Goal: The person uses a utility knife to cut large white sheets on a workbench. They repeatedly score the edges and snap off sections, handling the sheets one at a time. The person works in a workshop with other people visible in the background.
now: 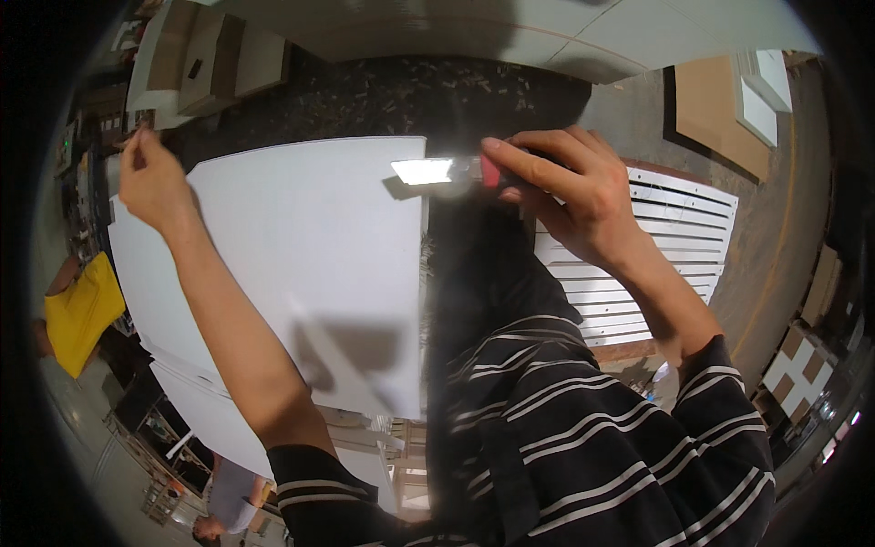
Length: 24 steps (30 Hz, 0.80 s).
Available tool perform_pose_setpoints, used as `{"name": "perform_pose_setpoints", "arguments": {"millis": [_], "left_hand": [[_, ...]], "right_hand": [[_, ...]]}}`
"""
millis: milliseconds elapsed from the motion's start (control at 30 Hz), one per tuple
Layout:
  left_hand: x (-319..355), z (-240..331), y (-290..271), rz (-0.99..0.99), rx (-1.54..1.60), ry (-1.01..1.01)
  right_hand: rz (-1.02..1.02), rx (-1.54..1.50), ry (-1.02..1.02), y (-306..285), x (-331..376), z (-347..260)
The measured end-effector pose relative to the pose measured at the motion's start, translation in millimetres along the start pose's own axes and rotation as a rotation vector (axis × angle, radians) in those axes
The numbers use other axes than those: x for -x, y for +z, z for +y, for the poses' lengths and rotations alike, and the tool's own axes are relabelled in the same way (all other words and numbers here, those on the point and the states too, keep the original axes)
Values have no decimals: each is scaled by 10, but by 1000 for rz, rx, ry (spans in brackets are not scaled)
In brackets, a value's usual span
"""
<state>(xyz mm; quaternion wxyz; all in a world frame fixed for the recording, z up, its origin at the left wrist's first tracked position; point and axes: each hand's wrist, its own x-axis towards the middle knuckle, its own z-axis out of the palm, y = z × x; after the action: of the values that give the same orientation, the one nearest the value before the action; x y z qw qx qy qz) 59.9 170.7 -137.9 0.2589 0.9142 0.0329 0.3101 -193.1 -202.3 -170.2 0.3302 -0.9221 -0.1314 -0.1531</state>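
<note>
Striped sleeves lowest; right hand clamps scraper, left hand pinches stiff, probably light white panel at upper-left edge.

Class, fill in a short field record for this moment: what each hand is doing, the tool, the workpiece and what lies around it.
left hand: grips the far left corner of the white panel
right hand: holds a scraper with a red handle and a wide, shiny metal blade
blade position: at the panel's upper right edge
beside the panel: white slatted panel to the right
floor: dark, strewn with small scraps
clothing: dark sleeves with white stripes
others: a person in yellow at the left edge
</note>
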Motion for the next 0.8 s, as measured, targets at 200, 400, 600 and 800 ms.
{"name": "perform_pose_setpoints", "arguments": {"millis": [200, 400, 600, 800], "left_hand": [[-79, -476, -102, 110, 169, -412], [-54, -330, -135, 208, 254, -476], [10, -328, -144, 209, 316, -464], [56, -300, -115, 129, 261, -427]], "right_hand": [[-137, 156, -12, -210, -255, -47], [-225, 214, 6, -410, -359, 12], [-277, 238, -55, -495, -477, 66], [-303, 228, -137, -504, -629, 117]]}}
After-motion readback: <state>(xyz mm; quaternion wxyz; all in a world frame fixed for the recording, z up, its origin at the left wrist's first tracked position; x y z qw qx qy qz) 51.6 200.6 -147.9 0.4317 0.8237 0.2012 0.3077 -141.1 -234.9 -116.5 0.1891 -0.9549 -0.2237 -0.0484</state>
